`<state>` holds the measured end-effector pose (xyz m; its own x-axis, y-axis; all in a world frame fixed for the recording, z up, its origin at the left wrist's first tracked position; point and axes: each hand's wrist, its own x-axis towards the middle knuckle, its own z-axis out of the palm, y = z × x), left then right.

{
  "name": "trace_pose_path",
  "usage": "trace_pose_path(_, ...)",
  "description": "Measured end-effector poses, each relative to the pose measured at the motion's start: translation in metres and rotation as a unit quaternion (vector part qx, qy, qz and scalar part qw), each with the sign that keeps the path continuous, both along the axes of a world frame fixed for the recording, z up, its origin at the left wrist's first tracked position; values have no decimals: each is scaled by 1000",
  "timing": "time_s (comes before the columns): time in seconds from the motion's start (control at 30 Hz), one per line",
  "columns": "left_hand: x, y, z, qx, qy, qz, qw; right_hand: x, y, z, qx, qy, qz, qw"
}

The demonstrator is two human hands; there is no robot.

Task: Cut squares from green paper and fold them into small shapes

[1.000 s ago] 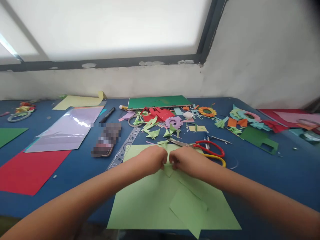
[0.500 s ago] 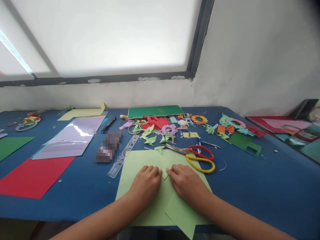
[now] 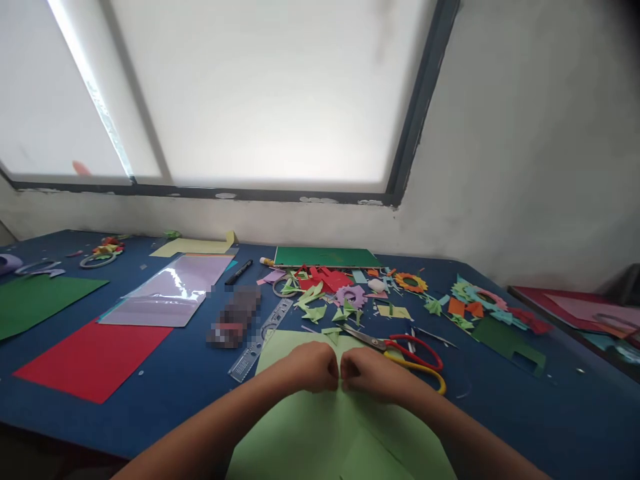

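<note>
Close together at the middle of the view, my left hand (image 3: 313,367) and my right hand (image 3: 373,373) are both closed, knuckles almost touching. Their fingertips pinch a small folded light green paper, now mostly hidden by the fingers. Under them lies a large light green sheet (image 3: 285,433), with another piece of light green paper (image 3: 373,460) on it near the bottom edge. Scissors with one red and one yellow handle (image 3: 383,344) rest just beyond my right hand, across the sheet's upper right. A clear ruler (image 3: 247,360) lies left of the sheet.
Colourful paper scraps (image 3: 327,280) and cutouts spread behind the scissors. A red sheet (image 3: 95,360), a plastic-sleeved lilac sheet (image 3: 173,290) and a black marker (image 3: 240,272) are at the left. A dark green card (image 3: 510,347) lies at the right; a green board (image 3: 325,257) is near the wall.
My hands have turned and curled inward, hiding the small folded paper seen between them before. The view has tilted up, so the table sits lower in it.
</note>
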<state>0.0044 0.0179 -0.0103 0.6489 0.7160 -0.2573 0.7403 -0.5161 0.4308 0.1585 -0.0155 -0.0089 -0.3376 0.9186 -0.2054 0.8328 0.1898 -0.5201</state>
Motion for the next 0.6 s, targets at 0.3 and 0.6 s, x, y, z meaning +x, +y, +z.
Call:
trace_pose_path(0.3,-22,12,1,-107,-253,-22,961,19,10,9,-65,256,4,965)
trace_pose_path(0.6,-10,-5,-2,-101,-453,15,886,11,4,-6,-91,394,-34,914)
